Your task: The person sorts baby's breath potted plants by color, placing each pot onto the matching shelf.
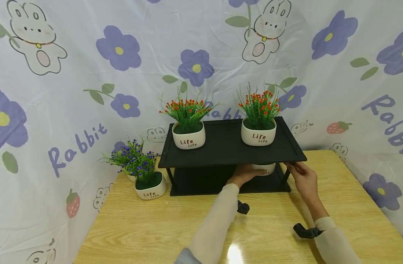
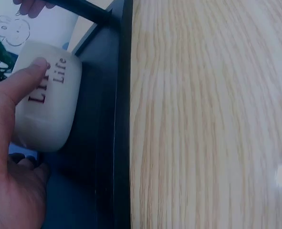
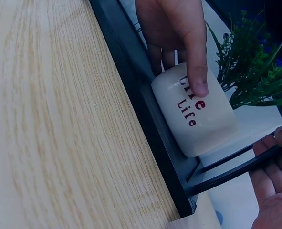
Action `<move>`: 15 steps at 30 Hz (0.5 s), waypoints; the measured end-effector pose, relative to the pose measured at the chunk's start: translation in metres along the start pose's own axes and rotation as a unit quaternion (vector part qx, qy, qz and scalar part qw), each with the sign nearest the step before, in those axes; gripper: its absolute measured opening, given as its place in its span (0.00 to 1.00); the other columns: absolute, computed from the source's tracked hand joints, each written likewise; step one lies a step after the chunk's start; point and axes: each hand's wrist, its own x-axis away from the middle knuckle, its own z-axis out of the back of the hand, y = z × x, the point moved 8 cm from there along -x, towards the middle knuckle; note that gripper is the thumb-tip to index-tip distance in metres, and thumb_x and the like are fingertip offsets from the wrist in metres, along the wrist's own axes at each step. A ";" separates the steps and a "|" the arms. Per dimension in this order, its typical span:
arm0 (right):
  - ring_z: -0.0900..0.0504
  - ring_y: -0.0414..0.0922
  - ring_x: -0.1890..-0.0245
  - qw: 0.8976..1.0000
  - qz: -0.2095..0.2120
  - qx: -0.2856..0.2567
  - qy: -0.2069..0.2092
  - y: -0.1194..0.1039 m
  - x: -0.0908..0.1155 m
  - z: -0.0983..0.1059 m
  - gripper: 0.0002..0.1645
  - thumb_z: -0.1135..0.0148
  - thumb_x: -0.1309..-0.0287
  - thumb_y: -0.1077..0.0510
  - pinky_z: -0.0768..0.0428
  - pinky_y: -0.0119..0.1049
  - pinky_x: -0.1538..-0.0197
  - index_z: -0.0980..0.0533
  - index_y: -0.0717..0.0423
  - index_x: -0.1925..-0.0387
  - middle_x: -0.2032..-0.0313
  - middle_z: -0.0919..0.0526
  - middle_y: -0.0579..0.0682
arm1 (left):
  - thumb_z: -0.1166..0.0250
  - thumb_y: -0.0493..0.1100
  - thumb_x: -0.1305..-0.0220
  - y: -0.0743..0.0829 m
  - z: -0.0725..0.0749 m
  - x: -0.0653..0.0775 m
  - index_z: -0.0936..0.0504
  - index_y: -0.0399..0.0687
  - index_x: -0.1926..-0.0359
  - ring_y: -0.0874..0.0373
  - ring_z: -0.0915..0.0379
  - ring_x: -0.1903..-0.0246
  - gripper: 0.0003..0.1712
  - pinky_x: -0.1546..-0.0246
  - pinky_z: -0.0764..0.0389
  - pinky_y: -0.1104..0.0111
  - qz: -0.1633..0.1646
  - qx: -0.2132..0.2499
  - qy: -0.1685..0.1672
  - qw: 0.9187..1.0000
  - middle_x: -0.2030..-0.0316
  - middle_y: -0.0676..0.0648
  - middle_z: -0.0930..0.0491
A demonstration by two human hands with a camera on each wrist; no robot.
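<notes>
My left hand (image 1: 242, 174) reaches under the top board of a black two-tier shelf (image 1: 221, 143) and grips a white flowerpot (image 3: 198, 112) printed "Life". In the right wrist view its thumb lies across the lettering, with the other fingers round the pot's side. Green leaves with small blue-purple flowers (image 3: 255, 62) grow from this pot, which is at the right end of the lower board (image 2: 90, 105). At the shelf's right front corner, my right hand (image 1: 305, 181) holds the black post (image 3: 236, 174), fingers behind it. The top board hides most of the held pot in the head view.
Two white pots with red flowers, one left (image 1: 189, 137) and one right (image 1: 258, 134), stand on the top board. Left of the shelf, a pot with purple flowers (image 1: 150, 189) stands before another plant (image 1: 123, 159). A patterned cloth (image 1: 155, 66) hangs behind the wooden table (image 1: 148, 231).
</notes>
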 end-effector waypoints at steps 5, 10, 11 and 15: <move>0.15 0.21 0.50 1.000 0.008 0.007 -0.005 -0.002 0.000 -0.001 0.23 0.36 0.25 0.61 0.20 0.16 0.46 0.21 0.64 0.33 0.54 0.13 0.25 | 0.22 0.55 0.36 -0.002 0.009 0.003 0.38 0.63 0.17 0.50 0.36 0.22 0.51 0.24 0.29 0.51 0.003 -0.002 -0.002 1.000 0.20 0.53 0.35; 0.16 0.20 0.50 1.000 0.010 0.010 -0.007 -0.001 -0.001 0.000 0.24 0.36 0.24 0.61 0.20 0.16 0.46 0.22 0.64 0.32 0.53 0.13 0.24 | 0.22 0.56 0.36 -0.005 0.018 0.007 0.31 0.62 0.21 0.48 0.30 0.26 0.46 0.27 0.25 0.50 0.028 0.002 0.020 0.999 0.25 0.51 0.27; 0.16 0.19 0.50 1.000 0.009 0.009 -0.008 0.000 -0.001 0.000 0.24 0.36 0.24 0.62 0.20 0.16 0.46 0.22 0.64 0.32 0.53 0.13 0.24 | 0.22 0.57 0.36 -0.005 0.019 0.008 0.30 0.63 0.22 0.48 0.29 0.27 0.44 0.28 0.25 0.50 0.034 -0.001 0.023 0.999 0.26 0.52 0.26; 0.16 0.20 0.50 1.000 0.007 0.004 -0.009 0.001 -0.001 0.000 0.24 0.36 0.24 0.61 0.20 0.16 0.46 0.22 0.65 0.32 0.54 0.13 0.24 | 0.23 0.56 0.34 -0.003 0.025 0.011 0.26 0.62 0.25 0.48 0.24 0.31 0.40 0.30 0.23 0.51 0.029 -0.009 0.024 0.999 0.32 0.51 0.20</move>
